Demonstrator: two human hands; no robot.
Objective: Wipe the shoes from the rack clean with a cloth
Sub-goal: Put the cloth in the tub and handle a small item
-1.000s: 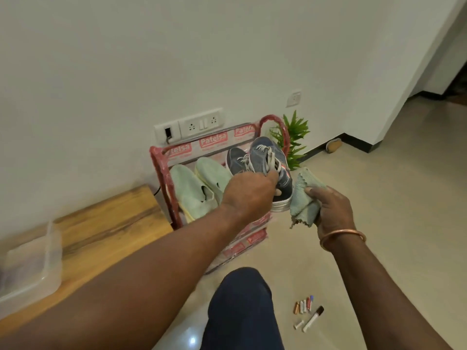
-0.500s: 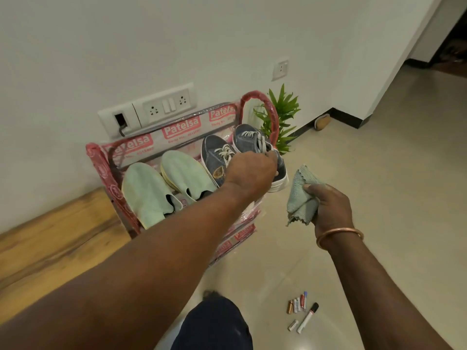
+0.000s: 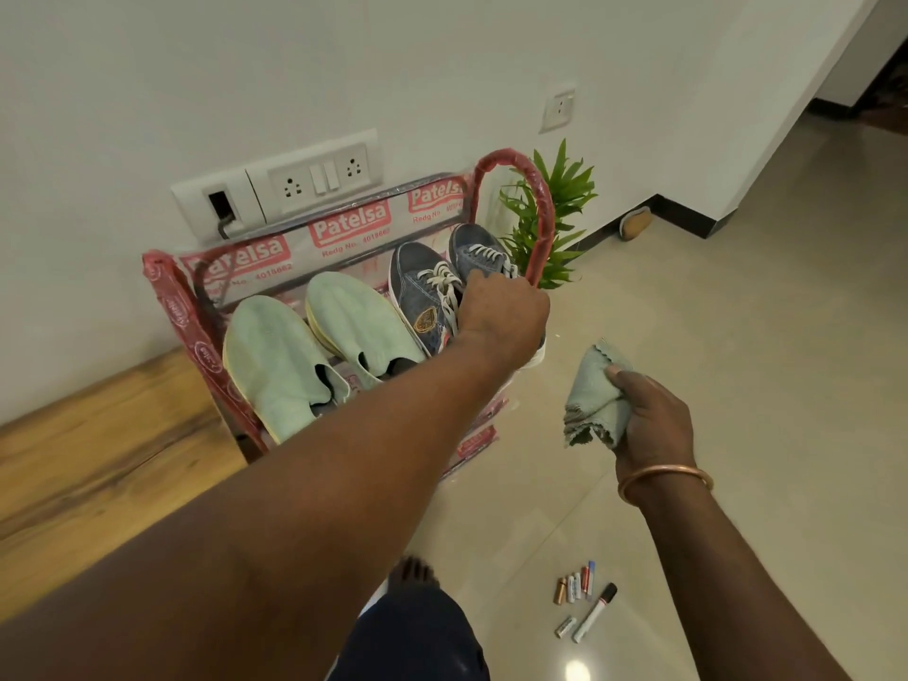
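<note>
A red-wrapped shoe rack (image 3: 538, 199) stands against the white wall. On its top shelf lie two pale green slip-on shoes (image 3: 275, 356) (image 3: 354, 317) and two blue denim sneakers with white laces. My left hand (image 3: 501, 312) grips the right-hand sneaker (image 3: 474, 248) at its rear part, down on the rack beside the other sneaker (image 3: 417, 287). My right hand (image 3: 653, 420) holds a bunched pale green cloth (image 3: 592, 390) above the floor, to the right of the rack and apart from the shoes.
A small green plant (image 3: 560, 208) stands just right of the rack. A wooden bench (image 3: 98, 444) lies to the left. Several batteries (image 3: 575, 587) and a marker (image 3: 594, 614) lie on the tiled floor near my knee (image 3: 417, 631). A socket panel (image 3: 295, 184) sits on the wall behind.
My left hand has lowered the right-hand sneaker from above the rack onto its top shelf. The cloth hand has stayed to the right. My view has shifted closer to the rack.
</note>
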